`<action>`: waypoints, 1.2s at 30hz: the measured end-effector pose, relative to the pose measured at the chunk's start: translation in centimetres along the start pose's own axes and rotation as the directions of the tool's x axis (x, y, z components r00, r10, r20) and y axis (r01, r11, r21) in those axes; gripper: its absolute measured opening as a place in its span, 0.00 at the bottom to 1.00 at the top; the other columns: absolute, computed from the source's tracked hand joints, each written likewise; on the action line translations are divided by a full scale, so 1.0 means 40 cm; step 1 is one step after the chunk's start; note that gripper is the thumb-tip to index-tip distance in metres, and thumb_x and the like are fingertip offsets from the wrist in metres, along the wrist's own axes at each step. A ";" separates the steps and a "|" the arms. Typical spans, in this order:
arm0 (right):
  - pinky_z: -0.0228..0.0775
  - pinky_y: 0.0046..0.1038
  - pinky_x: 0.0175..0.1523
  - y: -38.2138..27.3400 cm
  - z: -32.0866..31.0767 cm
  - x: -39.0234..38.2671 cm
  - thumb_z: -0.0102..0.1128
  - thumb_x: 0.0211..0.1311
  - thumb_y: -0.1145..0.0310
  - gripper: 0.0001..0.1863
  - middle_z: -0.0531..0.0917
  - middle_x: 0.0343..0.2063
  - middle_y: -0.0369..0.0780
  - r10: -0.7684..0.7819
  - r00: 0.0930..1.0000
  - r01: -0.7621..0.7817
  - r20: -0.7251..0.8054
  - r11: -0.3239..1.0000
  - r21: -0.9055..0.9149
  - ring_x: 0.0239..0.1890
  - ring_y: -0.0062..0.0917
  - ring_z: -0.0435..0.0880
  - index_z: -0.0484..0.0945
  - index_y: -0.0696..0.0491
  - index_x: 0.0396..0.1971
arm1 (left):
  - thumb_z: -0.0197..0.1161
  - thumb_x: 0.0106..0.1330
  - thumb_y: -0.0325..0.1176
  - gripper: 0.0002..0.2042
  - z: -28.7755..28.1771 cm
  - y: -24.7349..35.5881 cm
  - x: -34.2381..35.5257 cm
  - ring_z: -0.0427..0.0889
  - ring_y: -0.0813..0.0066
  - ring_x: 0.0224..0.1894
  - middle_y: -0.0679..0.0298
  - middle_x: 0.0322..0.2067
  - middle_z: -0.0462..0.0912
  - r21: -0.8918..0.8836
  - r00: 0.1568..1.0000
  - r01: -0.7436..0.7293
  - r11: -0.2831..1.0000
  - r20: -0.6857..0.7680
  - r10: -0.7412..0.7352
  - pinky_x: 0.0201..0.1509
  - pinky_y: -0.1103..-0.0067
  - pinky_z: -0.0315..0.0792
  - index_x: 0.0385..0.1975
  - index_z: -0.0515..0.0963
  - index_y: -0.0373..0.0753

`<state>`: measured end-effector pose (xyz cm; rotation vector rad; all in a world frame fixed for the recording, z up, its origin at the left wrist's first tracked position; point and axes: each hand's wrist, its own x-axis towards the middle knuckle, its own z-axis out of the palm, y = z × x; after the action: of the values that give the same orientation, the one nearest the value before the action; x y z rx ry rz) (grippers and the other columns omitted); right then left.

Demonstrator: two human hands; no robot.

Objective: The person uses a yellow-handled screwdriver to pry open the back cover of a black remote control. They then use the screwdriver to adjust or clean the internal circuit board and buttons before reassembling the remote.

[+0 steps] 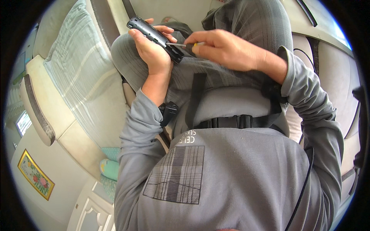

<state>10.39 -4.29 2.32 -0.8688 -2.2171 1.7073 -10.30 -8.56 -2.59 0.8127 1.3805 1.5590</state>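
Observation:
My left hand (150, 52) grips a long black plastic device (144, 32), held tilted with its upper end to the upper left. Its lower end shows a darker recessed section. My right hand (222, 49) is closed on a small screwdriver (194, 47) with a yellow handle, most of which is hidden in my fingers. The thin metal shaft points left to the lower part of the device; whether the tip is inside it I cannot tell. Both hands are over my lap, above my grey plaid-trousered legs (254, 23).
I sit on a cream sofa (58, 131); a pale blue-green cover (77, 57) lies to my left. A glass-topped table edge (323, 32) is at upper right. Black straps (196, 96) cross my waist. A framed flower picture (35, 174) is at lower left.

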 end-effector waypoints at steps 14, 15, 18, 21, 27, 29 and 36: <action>0.65 0.19 0.39 0.051 -0.008 -0.018 0.65 0.71 0.65 0.19 0.78 0.34 0.34 -0.012 0.993 0.040 -0.115 0.967 0.252 0.34 0.13 0.74 0.76 0.60 0.54 | 0.34 0.79 0.67 0.34 0.031 0.043 -0.024 0.86 0.50 0.55 0.41 0.56 0.83 -0.308 0.970 0.122 0.943 0.238 -0.048 0.52 0.64 0.81 0.62 0.65 0.40; 0.65 0.17 0.33 0.051 -0.008 -0.011 0.71 0.68 0.62 0.24 0.79 0.32 0.32 0.012 0.996 0.013 -0.092 0.964 0.265 0.29 0.11 0.74 0.76 0.59 0.58 | 0.35 0.80 0.66 0.33 0.034 0.046 -0.027 0.85 0.49 0.57 0.41 0.56 0.82 -0.322 0.965 0.112 0.940 0.260 -0.026 0.53 0.62 0.81 0.62 0.65 0.40; 0.69 0.20 0.29 0.053 -0.018 -0.018 0.70 0.66 0.59 0.21 0.81 0.26 0.34 0.148 0.988 -0.150 0.032 0.930 0.334 0.24 0.15 0.76 0.81 0.57 0.52 | 0.43 0.84 0.51 0.21 0.026 0.057 -0.016 0.85 0.55 0.59 0.46 0.55 0.83 -0.186 0.931 -0.027 0.982 0.353 0.092 0.54 0.66 0.83 0.61 0.66 0.39; 0.65 0.17 0.24 0.063 -0.018 -0.018 0.68 0.69 0.59 0.21 0.79 0.24 0.32 0.107 0.994 -0.099 0.007 0.893 0.439 0.18 0.13 0.72 0.81 0.56 0.54 | 0.50 0.83 0.36 0.14 0.007 0.069 -0.017 0.90 0.69 0.48 0.55 0.49 0.87 -0.060 0.933 -0.083 0.995 0.347 0.099 0.41 0.80 0.83 0.61 0.68 0.36; 0.59 0.10 0.21 0.085 -0.024 -0.021 0.64 0.74 0.61 0.15 0.84 0.26 0.32 0.121 0.992 -0.127 0.046 0.841 0.526 0.15 0.06 0.68 0.79 0.54 0.52 | 0.54 0.79 0.34 0.17 -0.041 0.084 -0.019 0.91 0.67 0.38 0.55 0.43 0.89 0.108 0.914 0.079 0.991 0.390 -0.115 0.36 0.79 0.81 0.62 0.68 0.34; 0.59 0.10 0.21 0.087 -0.026 -0.023 0.64 0.74 0.61 0.15 0.84 0.26 0.32 0.125 0.992 -0.123 0.030 0.853 0.507 0.15 0.06 0.68 0.79 0.54 0.52 | 0.54 0.77 0.33 0.17 -0.045 0.076 -0.017 0.91 0.67 0.38 0.55 0.43 0.90 0.106 0.911 0.069 0.992 0.398 -0.106 0.36 0.78 0.80 0.61 0.68 0.34; 0.60 0.11 0.21 0.096 -0.034 -0.028 0.65 0.74 0.59 0.17 0.84 0.25 0.31 0.083 0.995 -0.102 0.061 0.883 0.458 0.15 0.06 0.67 0.79 0.55 0.53 | 0.53 0.76 0.30 0.16 -0.035 0.051 -0.031 0.91 0.66 0.37 0.55 0.42 0.90 0.052 0.924 0.077 0.996 0.372 -0.091 0.38 0.78 0.80 0.60 0.68 0.35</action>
<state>13.19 -3.22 -0.64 -0.8298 -1.6875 2.1835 -11.46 -10.27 -0.73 1.0013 1.1485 1.2364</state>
